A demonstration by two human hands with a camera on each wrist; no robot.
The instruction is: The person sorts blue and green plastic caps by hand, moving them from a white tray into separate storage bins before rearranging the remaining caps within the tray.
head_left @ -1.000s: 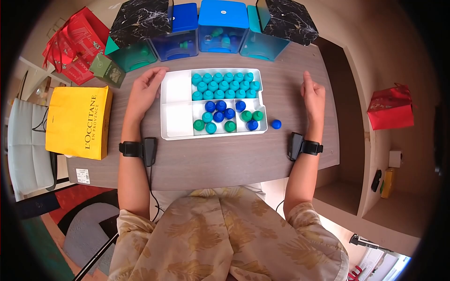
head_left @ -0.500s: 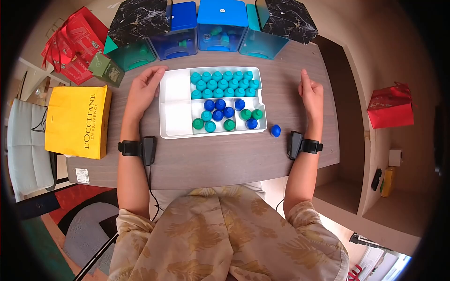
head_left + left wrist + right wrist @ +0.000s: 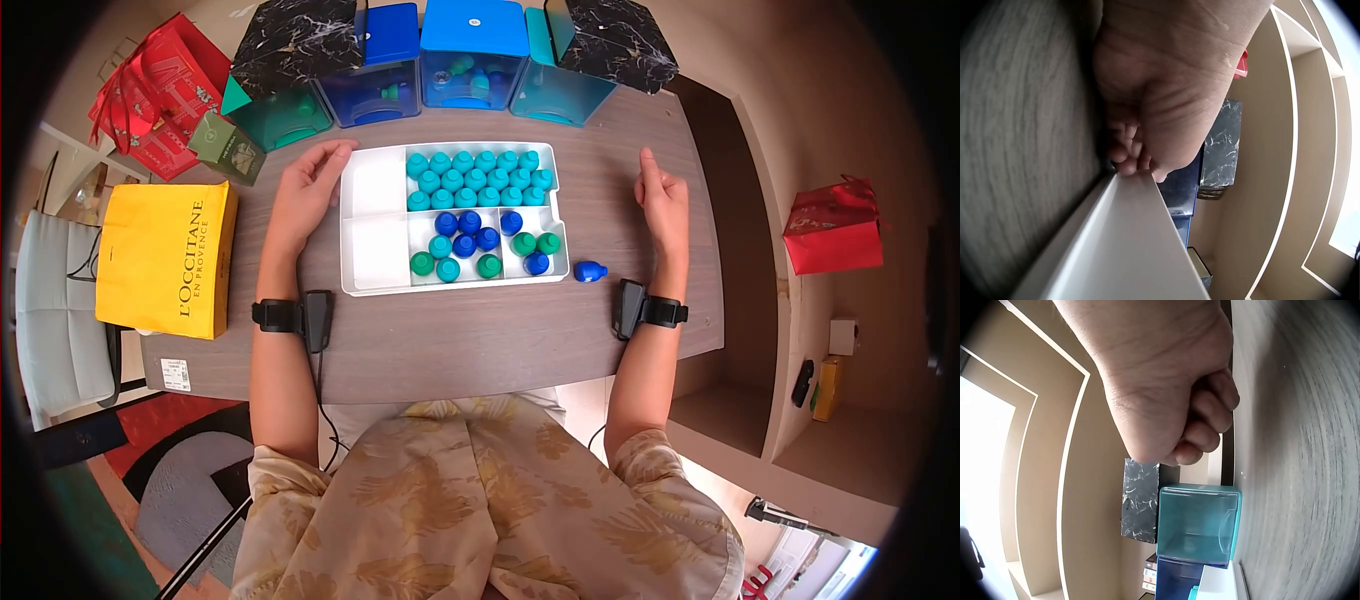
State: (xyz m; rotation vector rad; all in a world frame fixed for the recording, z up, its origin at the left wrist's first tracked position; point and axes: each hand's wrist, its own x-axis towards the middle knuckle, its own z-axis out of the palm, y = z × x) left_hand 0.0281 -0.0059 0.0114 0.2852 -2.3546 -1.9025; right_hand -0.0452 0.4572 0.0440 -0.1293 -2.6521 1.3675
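Observation:
My left hand [image 3: 310, 185] rests on the table by the white tray [image 3: 378, 255], fingertips at its far left corner; the left wrist view shows its curled fingers beside the tray's wall. To the tray's right lies my right hand [image 3: 664, 210], its fingers loosely curled, thumb extended, nothing held. Between tray and right hand, a small blue bottle-shaped piece [image 3: 590, 271] lies on its side, narrow end rightward. Rows of teal pieces [image 3: 475, 181] fill the tray's far compartment. Nearer compartments hold blue pieces [image 3: 464, 245], green pieces [image 3: 489, 266] and a few teal ones.
Several lidded boxes, such as the bright blue box [image 3: 475, 55], stand along the back, with black marbled boxes [image 3: 300, 40] above some. At left are a yellow bag [image 3: 165, 260], a green box [image 3: 228, 148] and a red bag [image 3: 165, 95]. Shelving [image 3: 840, 430] borders the right side.
The loose blue piece has toppled from upright onto its side and swung so its narrow end points right. Both hands stay in place.

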